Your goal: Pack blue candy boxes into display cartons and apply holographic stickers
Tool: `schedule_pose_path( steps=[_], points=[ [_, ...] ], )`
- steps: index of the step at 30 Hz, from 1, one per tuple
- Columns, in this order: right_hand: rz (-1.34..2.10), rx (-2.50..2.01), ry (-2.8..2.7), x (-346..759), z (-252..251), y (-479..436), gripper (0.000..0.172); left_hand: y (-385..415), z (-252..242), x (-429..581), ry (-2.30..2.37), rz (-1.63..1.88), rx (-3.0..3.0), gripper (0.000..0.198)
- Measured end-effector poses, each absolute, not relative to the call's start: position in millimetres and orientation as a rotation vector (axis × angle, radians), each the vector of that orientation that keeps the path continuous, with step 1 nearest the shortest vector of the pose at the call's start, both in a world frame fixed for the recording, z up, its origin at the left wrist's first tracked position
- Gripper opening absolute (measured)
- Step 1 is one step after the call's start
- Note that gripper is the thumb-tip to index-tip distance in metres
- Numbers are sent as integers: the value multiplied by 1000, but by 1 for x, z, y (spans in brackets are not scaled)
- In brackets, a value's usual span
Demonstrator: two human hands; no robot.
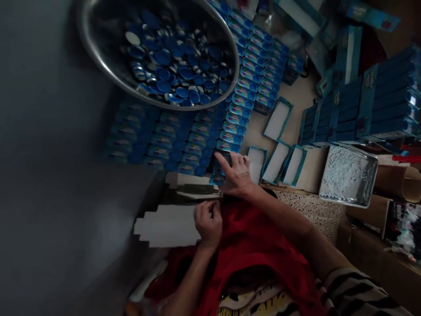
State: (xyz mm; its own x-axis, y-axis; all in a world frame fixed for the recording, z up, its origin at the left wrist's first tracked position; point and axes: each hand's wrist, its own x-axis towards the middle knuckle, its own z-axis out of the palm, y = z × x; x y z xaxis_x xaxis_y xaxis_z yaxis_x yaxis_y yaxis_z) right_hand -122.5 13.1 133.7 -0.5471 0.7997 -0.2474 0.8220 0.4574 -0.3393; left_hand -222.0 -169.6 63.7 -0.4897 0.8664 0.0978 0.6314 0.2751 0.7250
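Observation:
My right hand reaches over the near end of the rows of small blue packs. One of its fingers is stretched out towards the packs and the others are bent apart, with nothing visible in them. Just below, my left hand is curled closed in front of the red apron; whatever its fingers may hold is hidden. Above the packs, a large steel bowl contains many round blue and silver lids.
Open blue cartons with white insides lie right of my right hand. Stacked blue boxes stand farther right, beside a metal tray of small pale pieces. White card sheets lie left of my left hand. A dark grey surface fills the left side.

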Motion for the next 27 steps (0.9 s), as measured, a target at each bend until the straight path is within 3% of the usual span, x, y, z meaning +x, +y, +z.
schedule_pose_path(
  steps=[3, 7, 11, 14, 19, 27],
  points=[
    [-703, 1603, 2721, -74, 169, 18, 109, -173, 67, -182, 2004, 1015, 1446, 20],
    [-603, 2013, 2734, 5, 185, 79, 117, -61, 70, -137, 1724, 933, 1837, 29],
    [-418, 2204, 2777, 58, 158, 186, 120, 95, 54, -109, 1529, 621, 2205, 41],
    [-437, 2153, 2782, 73, 123, 250, 120, 164, 32, -102, 1319, 274, 2381, 35],
    [-459, 2091, 2651, 81, 86, 289, 107, 179, 14, -103, 1277, 128, 2407, 27],
    [-379, 1905, 2547, 73, 110, 296, 102, 165, 32, -96, 1338, 169, 2209, 27]
  ],
)
